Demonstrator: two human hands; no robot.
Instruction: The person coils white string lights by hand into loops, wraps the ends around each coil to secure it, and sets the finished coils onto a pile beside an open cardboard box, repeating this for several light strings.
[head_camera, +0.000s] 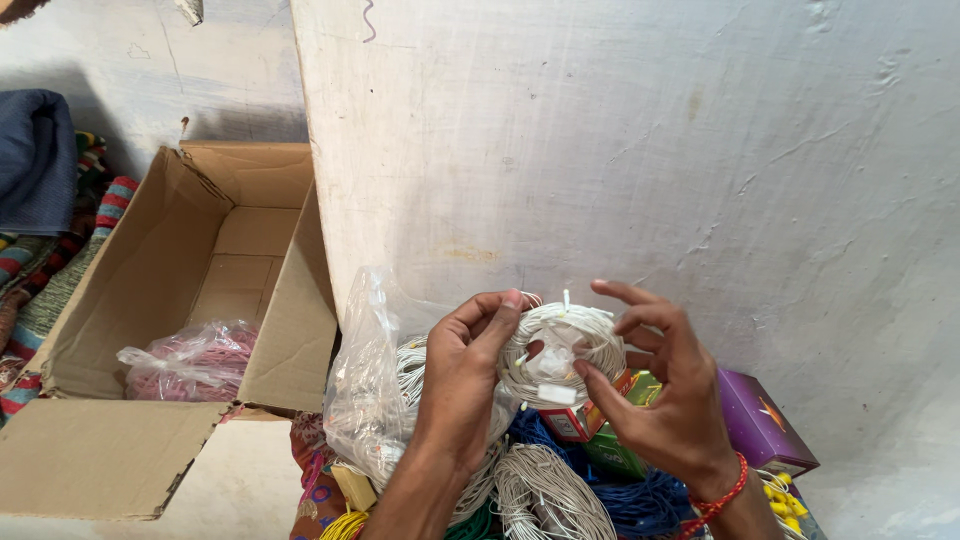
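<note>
Landmark for all positions: the white cord coil (560, 350) held up against the pale wall (650, 150).

Far left of the coil: open cardboard box (190, 290), flaps spread. Inside it, one clear bag of pink cord (195, 362); the remainder of the box floor is bare board. Judgement: one bagged bundle looks put away, so the packing seems to be at an early stage, with much left.

Just left of the coil: a clear plastic bag (368, 390), crumpled, with pale cord coils inside it; its mouth stands upward, beside the left wrist.

Left hand (462, 375): fingers curled, thumb and fingertips closed on the coil's left rim. Grip is a pinch, not a full fist.

The coil itself: round, neatly wound, with a small white tie or tag (556, 394) at its lower edge. It is held clear of the pile and is not in any bag.

Right hand (668, 395): fingers spread and partly bent, thumb and forefinger at the coil's lower right, near the tie. Whether they grip the tie I cannot tell. A red thread band sits on that wrist.

Below the coil: heap of further coils (550, 490), white, blue, green and yellow, unbagged. Lower right: purple box (760, 420).
</note>
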